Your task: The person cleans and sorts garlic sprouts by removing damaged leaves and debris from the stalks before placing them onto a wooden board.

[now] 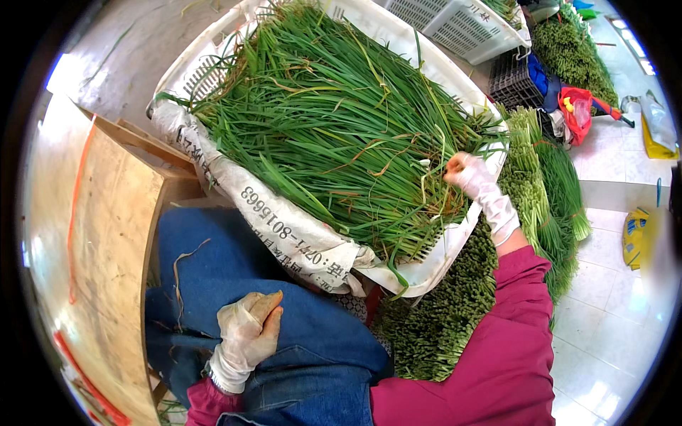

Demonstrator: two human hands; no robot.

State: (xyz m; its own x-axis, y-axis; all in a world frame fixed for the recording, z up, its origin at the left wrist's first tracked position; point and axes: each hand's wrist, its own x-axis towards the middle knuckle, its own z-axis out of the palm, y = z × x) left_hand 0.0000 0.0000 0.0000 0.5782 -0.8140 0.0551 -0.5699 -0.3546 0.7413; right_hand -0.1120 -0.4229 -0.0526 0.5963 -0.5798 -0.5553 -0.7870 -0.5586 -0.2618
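A white plastic crate [449,264] tilts before me, heaped with long green garlic chives [320,121]. A white woven sack [270,213] with printed writing drapes over its near left edge. At the crate's right side, my right hand [474,179], in a thin whitish glove, is closed with its fingertips among the chives' stalk ends. My left hand [247,334], gloved alike with bare fingertips showing, rests closed above my blue-clad lap [312,326]. Its thumb presses against the fingers; whether anything small is between them is hidden.
A wooden box [106,234] stands at my left. Bundled chives [554,192] are stacked right of the crate, with more stalk ends [433,334] below my right arm. Another white crate [462,28], a black crate [513,79] and a red bag [577,113] lie farther off.
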